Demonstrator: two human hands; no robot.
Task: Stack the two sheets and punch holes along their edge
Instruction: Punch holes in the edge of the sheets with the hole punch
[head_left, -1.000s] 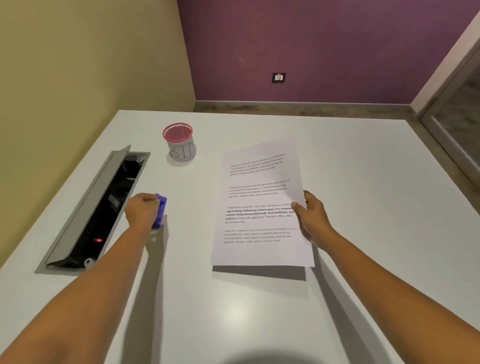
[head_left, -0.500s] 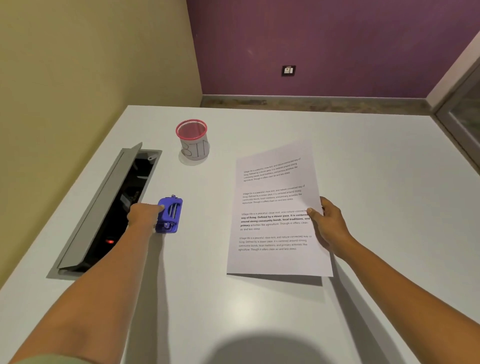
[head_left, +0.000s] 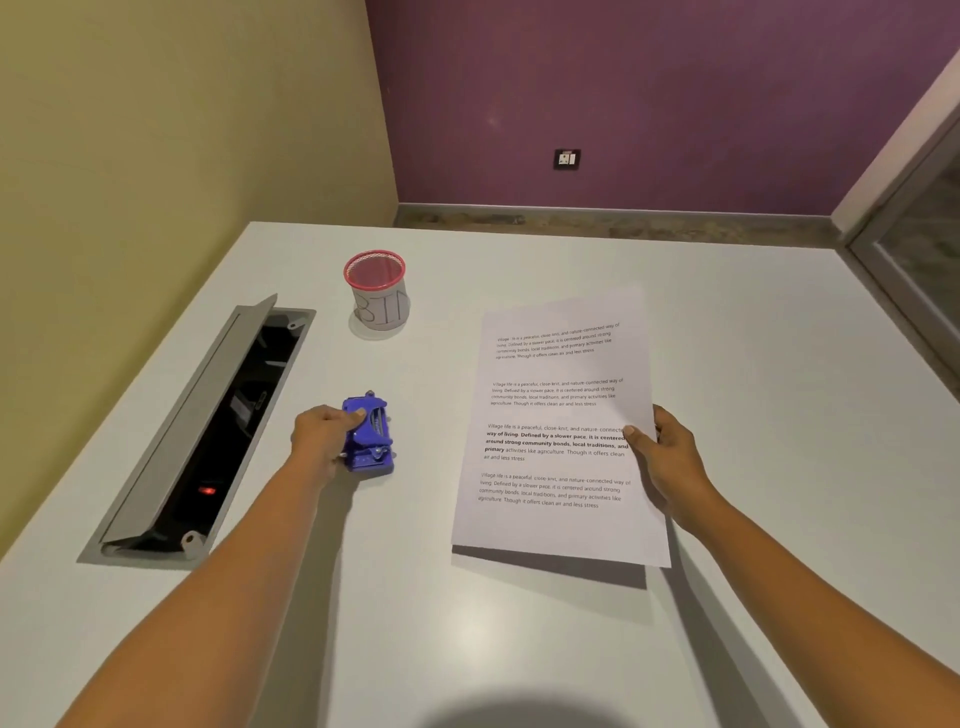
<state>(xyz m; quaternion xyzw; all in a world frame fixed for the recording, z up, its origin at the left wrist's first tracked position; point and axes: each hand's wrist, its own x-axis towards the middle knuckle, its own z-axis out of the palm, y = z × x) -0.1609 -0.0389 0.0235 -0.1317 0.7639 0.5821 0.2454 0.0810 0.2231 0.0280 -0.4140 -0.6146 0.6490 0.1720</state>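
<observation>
White printed sheets (head_left: 556, 421) are held lifted above the white table (head_left: 519, 623), casting a shadow below their near edge. My right hand (head_left: 667, 457) pinches their right edge, thumb on top. Whether one or two sheets are in the stack, I cannot tell. A small blue hole punch (head_left: 370, 434) rests on the table to the left of the sheets. My left hand (head_left: 322, 439) grips it from the left side, thumb on its top.
A red-rimmed mesh cup labelled BIN (head_left: 377, 291) stands at the back left. An open grey cable hatch (head_left: 202, 431) is sunk into the table along the left. A yellow wall lies left, a purple wall behind.
My left hand uncovered the punch and now grips its left side, with the punch shifted slightly right. The right hand keeps the sheets raised. The head camera moved a little.
</observation>
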